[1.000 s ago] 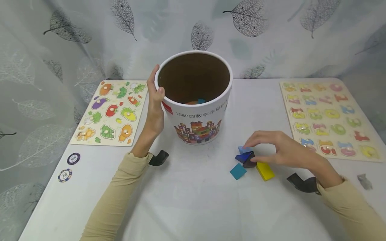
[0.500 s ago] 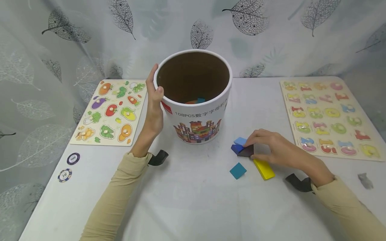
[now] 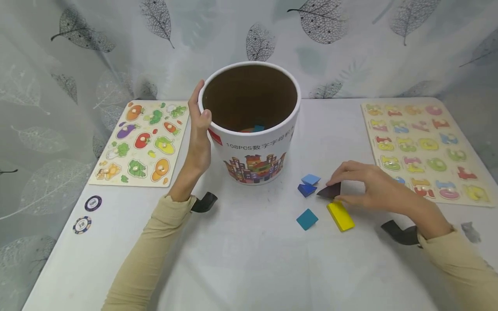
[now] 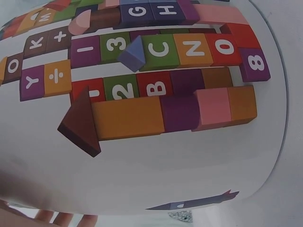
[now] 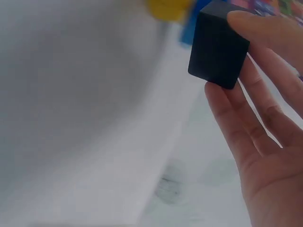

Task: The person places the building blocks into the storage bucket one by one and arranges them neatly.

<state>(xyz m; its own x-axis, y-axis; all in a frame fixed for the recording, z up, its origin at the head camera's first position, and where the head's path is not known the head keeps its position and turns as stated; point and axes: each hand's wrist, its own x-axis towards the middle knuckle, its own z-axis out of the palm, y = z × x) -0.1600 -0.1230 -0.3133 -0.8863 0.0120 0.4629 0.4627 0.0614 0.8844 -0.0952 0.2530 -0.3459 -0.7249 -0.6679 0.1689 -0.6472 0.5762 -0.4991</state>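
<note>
A white bucket with a printed picture of blocks stands upright at the centre back. My left hand holds its left side near the rim, thumb on the near side and fingers round the far side. My right hand pinches a dark wedge-shaped toy block between thumb and fingers. In the right wrist view, one rectangular face of the dark block shows. Around it lie a yellow block, a teal block, a dark blue block and a light blue block.
A vegetable puzzle board lies left of the bucket, a number puzzle board to the right. Two round chips sit at the left edge. A few coloured pieces show inside the bucket. A leaf-patterned curtain hangs behind.
My right hand has taken hold of the dark block and drawn it rightward, away from the two blue blocks. Those blue blocks have shifted slightly back and left. My left hand stays on the bucket.
</note>
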